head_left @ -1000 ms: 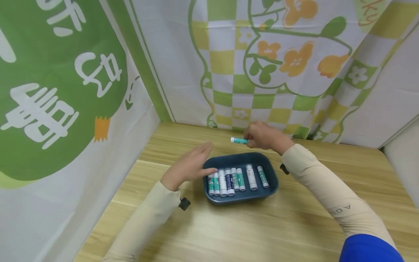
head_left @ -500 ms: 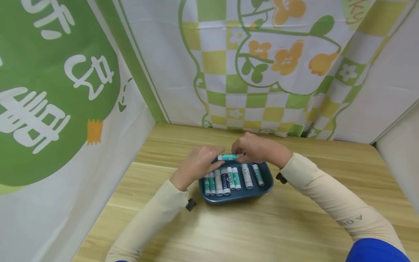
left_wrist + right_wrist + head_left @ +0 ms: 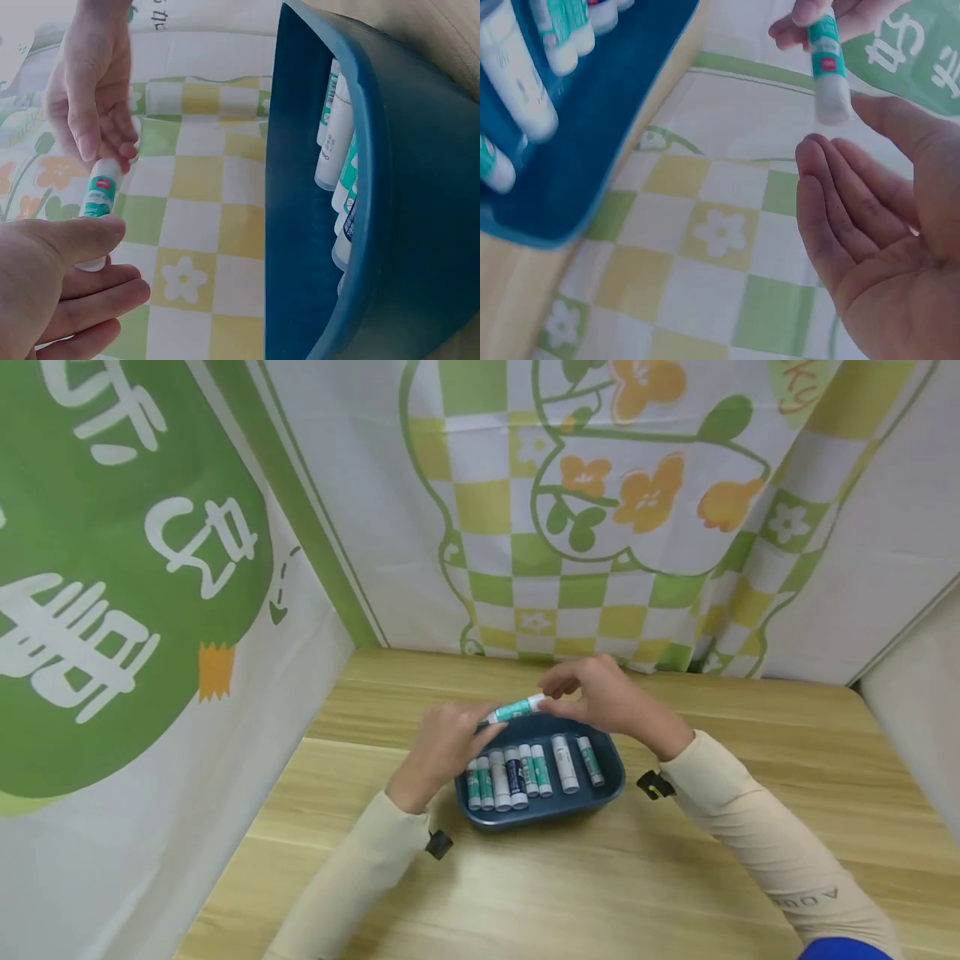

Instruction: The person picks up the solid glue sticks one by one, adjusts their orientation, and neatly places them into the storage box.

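Above the back edge of a dark blue tray, my left hand [image 3: 442, 745] pinches one end of a green-and-white glue stick [image 3: 513, 710] between thumb and fingers. The stick is slightly tilted, its white cap pointing right. My right hand [image 3: 607, 697] is beside that cap. In the right wrist view the right hand [image 3: 892, 225] has its fingers spread loosely, the thumb close to the cap [image 3: 832, 105]; whether it touches cannot be told. Inside the tray [image 3: 427, 187] lie several glue sticks, green, white and one navy glue stick [image 3: 516, 777].
The tray stands on a wooden table [image 3: 540, 893]. A patterned cloth [image 3: 585, 593] hangs behind it, and a green-and-white cloth [image 3: 150, 693] covers the left side. Inside the tray, a white glue stick [image 3: 565, 764] and a small green glue stick [image 3: 590, 762] lie at the right.
My right hand has brought the glue stick left and over the tray's back edge to my left hand, which now pinches it. The right fingers have loosened from it.
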The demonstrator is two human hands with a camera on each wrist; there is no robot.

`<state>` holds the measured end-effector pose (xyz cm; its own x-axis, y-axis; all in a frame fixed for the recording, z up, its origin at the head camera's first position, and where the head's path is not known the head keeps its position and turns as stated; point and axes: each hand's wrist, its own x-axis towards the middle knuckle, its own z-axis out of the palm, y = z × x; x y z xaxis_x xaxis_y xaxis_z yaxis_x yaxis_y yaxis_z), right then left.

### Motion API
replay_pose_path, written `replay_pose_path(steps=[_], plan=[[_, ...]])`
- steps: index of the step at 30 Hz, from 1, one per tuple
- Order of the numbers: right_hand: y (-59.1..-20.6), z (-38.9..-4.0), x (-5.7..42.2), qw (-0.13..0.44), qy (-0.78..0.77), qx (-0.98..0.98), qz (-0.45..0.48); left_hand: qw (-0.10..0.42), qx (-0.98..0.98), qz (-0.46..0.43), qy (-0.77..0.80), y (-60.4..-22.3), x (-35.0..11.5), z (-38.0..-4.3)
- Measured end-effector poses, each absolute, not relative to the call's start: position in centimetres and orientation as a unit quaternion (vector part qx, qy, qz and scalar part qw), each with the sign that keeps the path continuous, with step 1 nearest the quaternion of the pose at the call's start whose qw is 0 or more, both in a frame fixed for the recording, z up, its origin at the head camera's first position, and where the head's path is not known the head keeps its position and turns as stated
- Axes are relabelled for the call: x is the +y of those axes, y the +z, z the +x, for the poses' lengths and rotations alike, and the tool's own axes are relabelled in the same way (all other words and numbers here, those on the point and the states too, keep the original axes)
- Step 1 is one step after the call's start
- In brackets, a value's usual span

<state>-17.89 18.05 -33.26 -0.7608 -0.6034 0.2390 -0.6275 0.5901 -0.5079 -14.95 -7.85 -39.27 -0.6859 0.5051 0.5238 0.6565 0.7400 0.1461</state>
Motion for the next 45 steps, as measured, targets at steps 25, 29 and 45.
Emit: replay_pose_path(steps=[25, 29, 45], plan=[[-38.8, -14.3, 14.3, -0.005, 0.691, -0.714, 0.116, 0.315, -0.871, -0.262, -0.272, -39.4, -4.5, -12.6], [-38.2, -14.6, 15.4, -0.046, 0.611, -0.779, 0.133, 0.179, -0.916, -0.279, -0.227, -39.3, -5.8, -11.7], [-39.4, -15.6, 17.9, -0.123, 0.33, -0.928, 0.118, -0.088, -0.956, -0.219, -0.172, -42.7, -9.3, -10.2]])
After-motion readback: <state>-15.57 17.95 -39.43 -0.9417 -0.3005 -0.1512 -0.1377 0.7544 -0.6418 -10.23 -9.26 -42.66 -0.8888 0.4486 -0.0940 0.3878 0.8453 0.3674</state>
